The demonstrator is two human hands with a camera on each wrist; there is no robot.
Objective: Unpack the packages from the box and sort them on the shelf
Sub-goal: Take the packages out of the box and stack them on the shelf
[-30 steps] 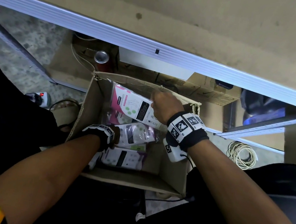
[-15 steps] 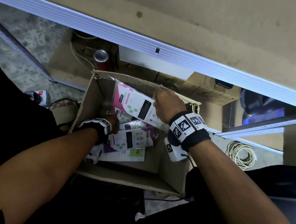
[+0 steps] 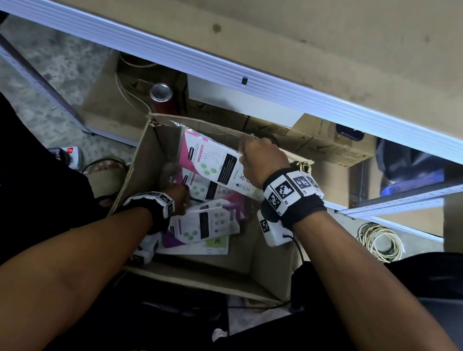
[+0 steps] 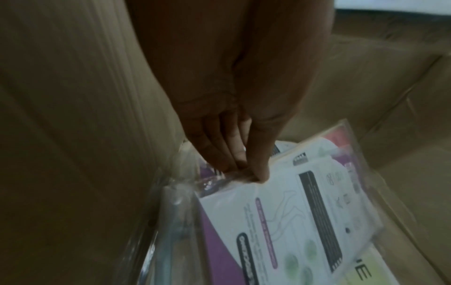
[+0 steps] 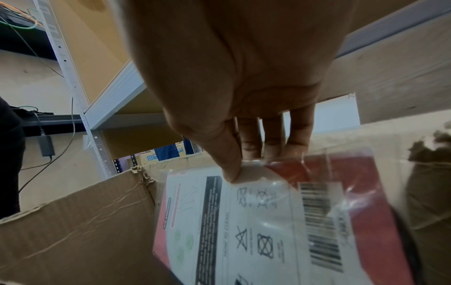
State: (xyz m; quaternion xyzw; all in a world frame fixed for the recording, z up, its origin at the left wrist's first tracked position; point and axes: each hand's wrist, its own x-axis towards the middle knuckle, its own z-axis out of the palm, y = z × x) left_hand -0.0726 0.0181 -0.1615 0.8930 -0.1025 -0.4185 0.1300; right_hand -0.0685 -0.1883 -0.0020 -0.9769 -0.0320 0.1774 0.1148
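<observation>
Packages in slippery film, light, bendy: right hand (image 3: 259,161) pinching pink package (image 3: 214,163) at twelve o'clock; left hand (image 4: 234,146) pinching purple package (image 4: 280,221) edge, nine o'clock.

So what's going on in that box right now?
A person is unpacking a cardboard box on the floor beside a shelf. The right hand pinches the edge of a pink-and-white package in clear wrap, held tilted up near the box's far wall. The left hand is deeper in the box, pinching the corner of a purple-and-white package lying on others. No package is visible on the shelf board in view.
</observation>
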